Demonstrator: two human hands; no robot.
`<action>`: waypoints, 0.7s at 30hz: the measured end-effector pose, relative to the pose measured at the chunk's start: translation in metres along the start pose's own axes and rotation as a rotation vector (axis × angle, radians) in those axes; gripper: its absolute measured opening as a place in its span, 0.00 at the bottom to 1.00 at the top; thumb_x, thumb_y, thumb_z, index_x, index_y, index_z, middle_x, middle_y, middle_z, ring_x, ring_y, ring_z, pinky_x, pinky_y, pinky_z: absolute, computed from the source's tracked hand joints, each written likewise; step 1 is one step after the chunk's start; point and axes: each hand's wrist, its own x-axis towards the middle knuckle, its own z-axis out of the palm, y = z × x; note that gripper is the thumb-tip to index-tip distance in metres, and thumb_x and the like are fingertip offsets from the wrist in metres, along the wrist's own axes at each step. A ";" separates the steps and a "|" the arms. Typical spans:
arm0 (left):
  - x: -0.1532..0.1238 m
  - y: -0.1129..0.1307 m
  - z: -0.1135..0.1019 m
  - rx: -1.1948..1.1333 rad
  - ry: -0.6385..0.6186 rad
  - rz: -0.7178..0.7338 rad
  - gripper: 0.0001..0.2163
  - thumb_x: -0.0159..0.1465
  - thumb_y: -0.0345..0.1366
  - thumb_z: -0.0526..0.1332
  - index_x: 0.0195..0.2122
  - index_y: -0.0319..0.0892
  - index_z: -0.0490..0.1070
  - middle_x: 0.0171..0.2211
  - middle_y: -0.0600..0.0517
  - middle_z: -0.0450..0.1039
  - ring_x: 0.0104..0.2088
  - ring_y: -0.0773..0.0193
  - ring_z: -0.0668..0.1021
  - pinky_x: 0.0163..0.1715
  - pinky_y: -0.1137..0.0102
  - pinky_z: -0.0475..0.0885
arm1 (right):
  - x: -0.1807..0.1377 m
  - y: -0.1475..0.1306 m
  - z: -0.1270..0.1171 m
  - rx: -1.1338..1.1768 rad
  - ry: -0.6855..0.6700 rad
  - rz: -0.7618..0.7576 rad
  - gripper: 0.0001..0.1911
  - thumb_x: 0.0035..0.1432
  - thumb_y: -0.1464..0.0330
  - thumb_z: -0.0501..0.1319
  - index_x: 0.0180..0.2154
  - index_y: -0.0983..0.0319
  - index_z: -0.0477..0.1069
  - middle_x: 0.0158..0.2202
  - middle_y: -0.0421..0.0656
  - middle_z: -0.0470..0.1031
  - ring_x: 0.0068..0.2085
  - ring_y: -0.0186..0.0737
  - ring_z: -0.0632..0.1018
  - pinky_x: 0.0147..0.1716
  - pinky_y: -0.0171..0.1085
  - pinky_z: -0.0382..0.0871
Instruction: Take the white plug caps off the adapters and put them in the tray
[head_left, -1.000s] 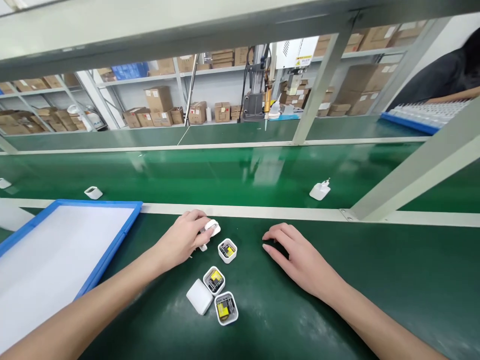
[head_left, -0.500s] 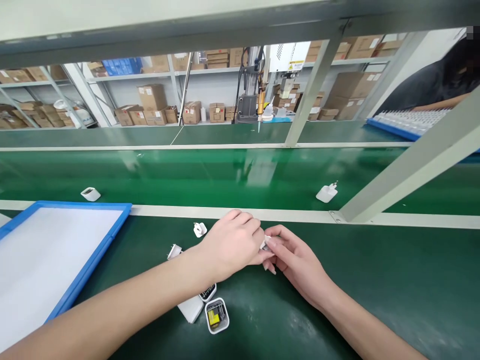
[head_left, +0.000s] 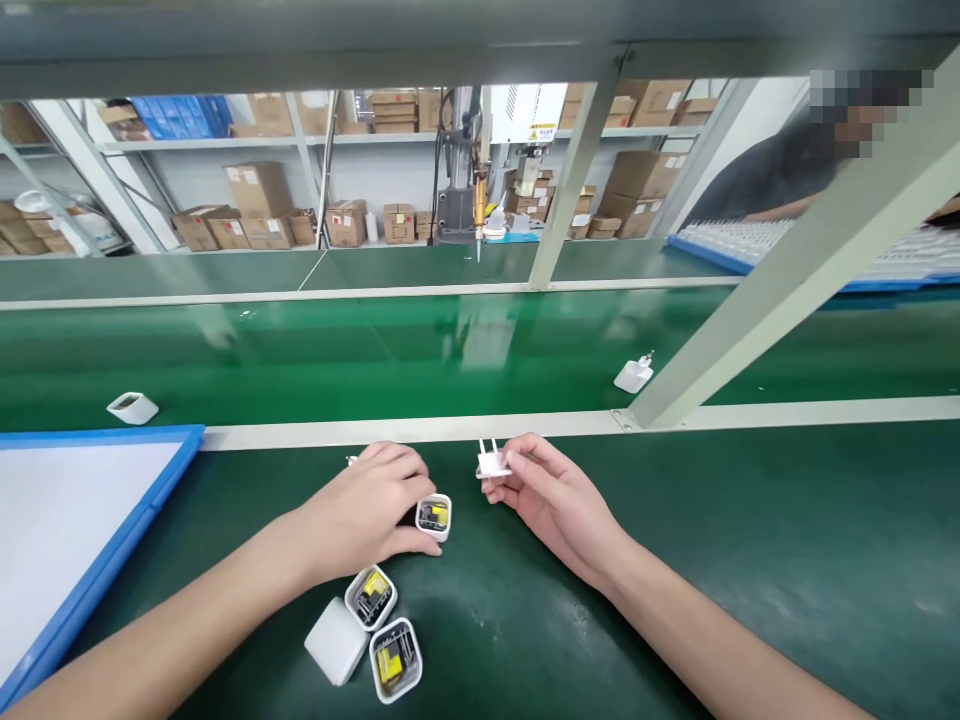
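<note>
The left hand (head_left: 367,510) lay on the green bench (head_left: 675,560), its fingers curled about an open charger housing (head_left: 434,516) that stood on the bench at the hand's 3 o'clock. The right hand (head_left: 551,495) pinched a two-pin plug cap (head_left: 491,462) between thumb and fingertips, pins upward, just beside the housing at its 1 o'clock. Three more housings (head_left: 371,597) sat clustered at the left hand's 6 o'clock, a blue-rimmed tray (head_left: 150,510) at its 9 o'clock, and an assembled charger (head_left: 634,376) on the conveyor belt at 2 o'clock.

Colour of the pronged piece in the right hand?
White; the pronged piece shows best in the head view.
</note>
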 end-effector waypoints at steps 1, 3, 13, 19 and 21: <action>0.009 0.004 0.003 -0.024 0.019 0.010 0.17 0.63 0.50 0.68 0.45 0.42 0.76 0.46 0.46 0.75 0.53 0.50 0.73 0.57 0.57 0.64 | 0.001 0.000 -0.002 -0.026 0.031 -0.026 0.14 0.59 0.59 0.71 0.35 0.59 0.70 0.34 0.40 0.77 0.37 0.37 0.77 0.42 0.39 0.72; 0.028 0.009 0.009 -0.093 0.036 0.023 0.17 0.60 0.50 0.71 0.41 0.41 0.76 0.44 0.48 0.76 0.50 0.52 0.75 0.54 0.59 0.66 | 0.001 -0.002 -0.005 -0.071 0.086 -0.077 0.16 0.56 0.61 0.73 0.38 0.58 0.69 0.37 0.39 0.77 0.39 0.37 0.77 0.45 0.39 0.71; 0.056 0.019 0.028 -0.298 0.154 -0.080 0.13 0.54 0.43 0.76 0.34 0.44 0.77 0.33 0.54 0.74 0.41 0.55 0.75 0.45 0.63 0.68 | -0.010 -0.007 -0.009 -0.797 0.012 -0.368 0.05 0.66 0.63 0.65 0.42 0.54 0.78 0.43 0.45 0.77 0.47 0.46 0.77 0.48 0.44 0.73; 0.057 0.019 0.026 -0.297 0.116 -0.131 0.15 0.53 0.44 0.76 0.33 0.42 0.75 0.34 0.53 0.74 0.42 0.54 0.74 0.44 0.61 0.66 | -0.004 -0.007 -0.014 -0.989 -0.074 -0.416 0.03 0.68 0.66 0.63 0.43 0.57 0.74 0.40 0.44 0.77 0.42 0.44 0.77 0.42 0.42 0.74; 0.058 0.018 0.026 -0.298 0.105 -0.127 0.14 0.53 0.44 0.76 0.33 0.42 0.75 0.34 0.53 0.75 0.42 0.54 0.74 0.45 0.60 0.66 | -0.006 -0.010 -0.014 -1.029 -0.093 -0.452 0.04 0.69 0.66 0.61 0.44 0.57 0.73 0.40 0.45 0.76 0.42 0.45 0.77 0.41 0.43 0.73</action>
